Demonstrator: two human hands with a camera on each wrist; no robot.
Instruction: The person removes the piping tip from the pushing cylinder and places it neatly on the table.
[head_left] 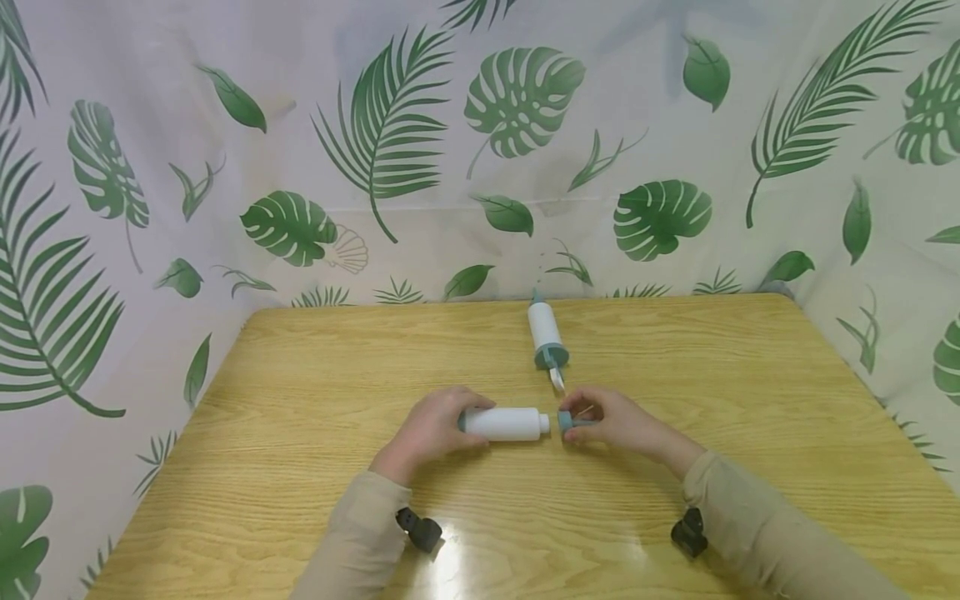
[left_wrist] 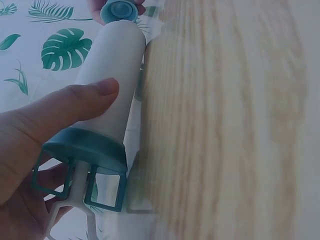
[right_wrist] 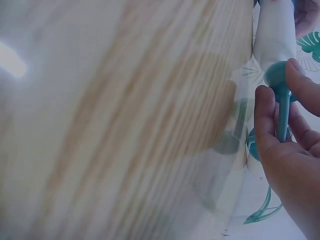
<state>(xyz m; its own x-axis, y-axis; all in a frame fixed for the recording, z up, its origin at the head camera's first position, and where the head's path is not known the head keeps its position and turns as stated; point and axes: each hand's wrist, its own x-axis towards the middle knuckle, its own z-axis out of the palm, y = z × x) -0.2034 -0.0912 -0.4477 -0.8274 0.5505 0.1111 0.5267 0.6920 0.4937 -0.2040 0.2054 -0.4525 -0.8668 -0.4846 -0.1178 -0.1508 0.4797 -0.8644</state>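
Observation:
My left hand (head_left: 435,425) grips the rear of a large plastic syringe (head_left: 506,424) with a white barrel, lying sideways over the table. In the left wrist view its teal collar (left_wrist: 87,145) has two square finger loops, and a white plunger rod (left_wrist: 78,182) comes out behind. The thumb lies along the barrel. My right hand (head_left: 618,425) pinches a teal nozzle cap (right_wrist: 278,75) with a long thin stem between thumb and fingers. The cap's wide end faces the barrel's narrow front neck (head_left: 544,423), with a small gap between them in the head view.
A second white syringe (head_left: 543,325) with teal parts lies behind the hands, its teal tip toward the back edge. The wooden table (head_left: 337,358) meets a leaf-patterned cloth (head_left: 420,233) at the back and sides. Small black cameras (head_left: 424,533) hang at both wrists.

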